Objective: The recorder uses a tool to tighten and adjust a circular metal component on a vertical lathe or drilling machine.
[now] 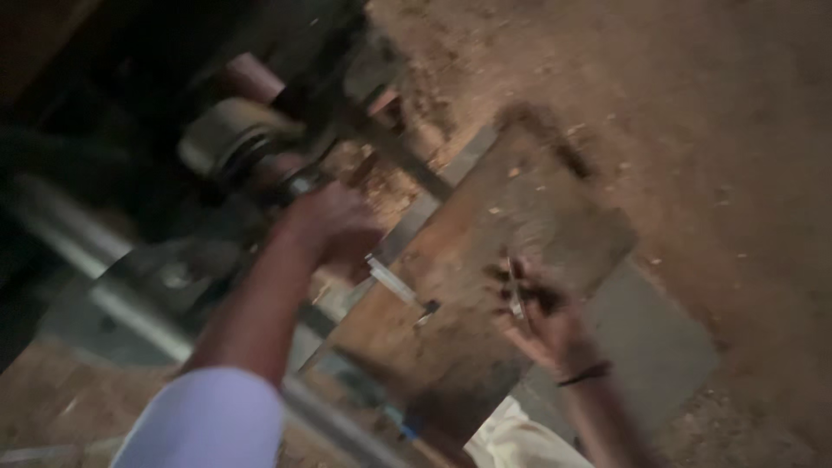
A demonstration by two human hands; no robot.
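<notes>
Left hand (334, 230): fingers curled, gripping near end of thin metal tool (394, 284); tool tip resting on wooden board (485, 260). Right hand (537, 316): fingers partly closed around small slim metal piece (515, 293), held just over board; dark band at wrist. Board lying tilted on grey slab (659, 347), sawdust heaped along far edge. Machine (251, 139) with round drum just beyond left hand. Metal pipe (130, 295) crossing under left forearm. View blurred; fine detail unclear.

Sawdust-strewn floor (711, 130) under wooden board (485, 286)
</notes>
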